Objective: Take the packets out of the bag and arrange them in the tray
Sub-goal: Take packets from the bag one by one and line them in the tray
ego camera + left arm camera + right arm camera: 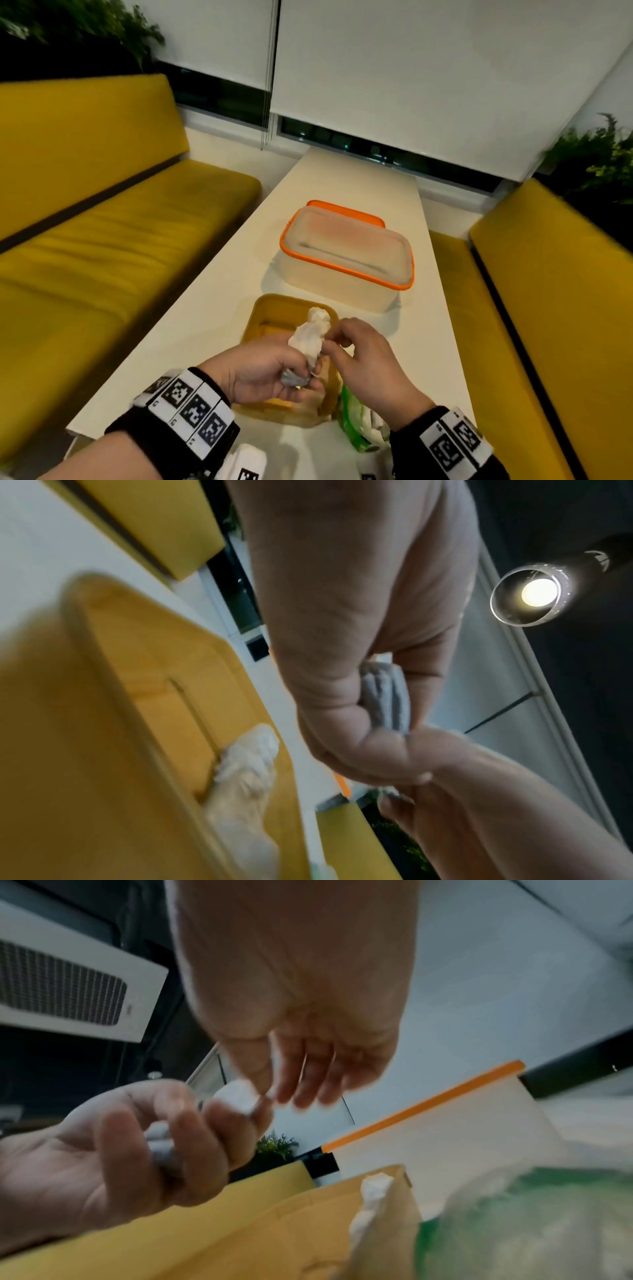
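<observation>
1. Low in the centre of the head view, our left hand (pixel 263 370) has its grip curled round a crumpled white bag (pixel 310 337), with a grey wad at its lower end
2. Our right hand (pixel 363 356) meets the bag's right edge; the right wrist view shows its fingertips (pixel 274 1093) touching the white material, but blur means we cannot tell whether they pinch it
3. The bag is held just above the yellow tray (pixel 270 308), which sits on the pale bench (pixel 359 178) at lower centre
4. One pale packet (pixel 246 767) seems to lie in the tray already
5. A green and white pouch (pixel 356 425) lies beside the tray, lower right
6. We judge the bag light, soft and limp, so it needs holding at its neck while the mouth is teased open
</observation>
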Tool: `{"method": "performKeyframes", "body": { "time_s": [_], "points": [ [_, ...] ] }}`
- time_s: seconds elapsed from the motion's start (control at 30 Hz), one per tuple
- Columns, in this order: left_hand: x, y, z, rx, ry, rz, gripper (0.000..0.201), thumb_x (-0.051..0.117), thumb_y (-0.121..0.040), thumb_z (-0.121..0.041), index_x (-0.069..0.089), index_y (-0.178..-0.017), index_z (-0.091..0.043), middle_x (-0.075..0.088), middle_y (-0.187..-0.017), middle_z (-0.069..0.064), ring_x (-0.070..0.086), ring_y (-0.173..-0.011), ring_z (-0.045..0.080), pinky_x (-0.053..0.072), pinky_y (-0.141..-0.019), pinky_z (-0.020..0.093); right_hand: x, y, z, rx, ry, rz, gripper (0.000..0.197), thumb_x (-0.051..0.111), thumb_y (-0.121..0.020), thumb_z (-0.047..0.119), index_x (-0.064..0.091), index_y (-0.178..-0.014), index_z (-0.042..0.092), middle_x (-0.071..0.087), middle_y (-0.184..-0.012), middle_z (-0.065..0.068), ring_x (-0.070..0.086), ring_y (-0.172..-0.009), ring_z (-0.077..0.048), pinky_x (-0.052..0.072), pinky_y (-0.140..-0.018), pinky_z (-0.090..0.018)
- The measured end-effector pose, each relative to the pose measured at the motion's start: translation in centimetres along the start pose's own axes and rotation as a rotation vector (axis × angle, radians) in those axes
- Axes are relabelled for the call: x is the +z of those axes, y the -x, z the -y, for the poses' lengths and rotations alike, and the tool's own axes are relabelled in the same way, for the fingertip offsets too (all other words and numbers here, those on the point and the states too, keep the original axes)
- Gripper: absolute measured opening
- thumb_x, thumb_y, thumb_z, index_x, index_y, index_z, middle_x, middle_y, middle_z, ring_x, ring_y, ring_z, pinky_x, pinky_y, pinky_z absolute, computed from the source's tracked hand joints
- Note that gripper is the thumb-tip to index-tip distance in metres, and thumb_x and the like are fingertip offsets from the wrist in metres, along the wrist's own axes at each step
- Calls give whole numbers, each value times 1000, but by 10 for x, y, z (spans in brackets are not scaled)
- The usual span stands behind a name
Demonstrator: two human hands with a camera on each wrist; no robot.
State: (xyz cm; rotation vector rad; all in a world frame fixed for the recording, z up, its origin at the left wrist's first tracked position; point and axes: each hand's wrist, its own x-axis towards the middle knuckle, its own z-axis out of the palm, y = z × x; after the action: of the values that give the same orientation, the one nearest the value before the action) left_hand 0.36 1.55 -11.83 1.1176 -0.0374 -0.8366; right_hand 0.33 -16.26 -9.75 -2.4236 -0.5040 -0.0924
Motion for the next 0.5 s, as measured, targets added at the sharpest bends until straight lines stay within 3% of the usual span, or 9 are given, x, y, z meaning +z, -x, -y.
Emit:
{"method": "performKeyframes", "body": {
  "time_s": [0.07, 0.13, 0.2, 0.3, 0.43, 0.5],
  "points": [
    [-16, 8, -4, 12, -23, -105, 40, 50, -73, 13, 56, -106, -8, 60, -77, 8, 64, -71, 20, 52, -53, 28, 10, 6, 1, -15, 150, 207, 17, 61, -83, 43, 64, -87, 27, 62, -91, 7, 53, -88, -10, 42, -81, -29],
    [-29, 13, -6, 17, -12, -157, 48, 55, -64, 6, 56, -110, -9, 60, -78, 8, 63, -72, 21, 53, -55, 29, 24, 14, 1, -98, 390, 354, 34, 54, -84, 52, 65, -99, 24, 64, -101, 1, 51, -97, -19, 36, -85, -33],
    [-36, 15, -7, 5, 11, -196, 46, 60, -64, -3, 57, -110, -10, 60, -79, 8, 63, -74, 22, 54, -57, 31, 37, 21, 4, -160, 545, 423, 35, 46, -84, 50, 66, -91, 23, 66, -90, 0, 54, -89, -23, 34, -77, -36],
    [-41, 13, -8, 2, 75, -252, 24, 61, -84, -13, 59, -108, -10, 59, -76, 8, 62, -70, 21, 53, -57, 31, 55, 26, 6, -140, 731, 457, 33, 42, -71, 49, 63, -61, 27, 57, -53, 9, 55, -56, -12, 39, -59, -27],
    [-50, 10, -9, -1, 84, -283, 20, 48, -96, -15, 59, -110, -6, 59, -78, 10, 62, -69, 22, 54, -56, 31, 71, 29, 12, -220, 806, 494, 27, 61, -61, 53, 61, -55, 27, 52, -46, 10, 49, -49, -11, 40, -57, -22],
    [-52, 10, -10, -10, 60, -269, 20, 50, -96, -11, 58, -112, -4, 61, -79, 11, 63, -71, 22, 55, -58, 31, 69, 30, 15, -185, 763, 465, 32, 52, -66, 58, 65, -58, 30, 54, -46, 11, 51, -50, -8, 43, -55, -20]
  ]
}}
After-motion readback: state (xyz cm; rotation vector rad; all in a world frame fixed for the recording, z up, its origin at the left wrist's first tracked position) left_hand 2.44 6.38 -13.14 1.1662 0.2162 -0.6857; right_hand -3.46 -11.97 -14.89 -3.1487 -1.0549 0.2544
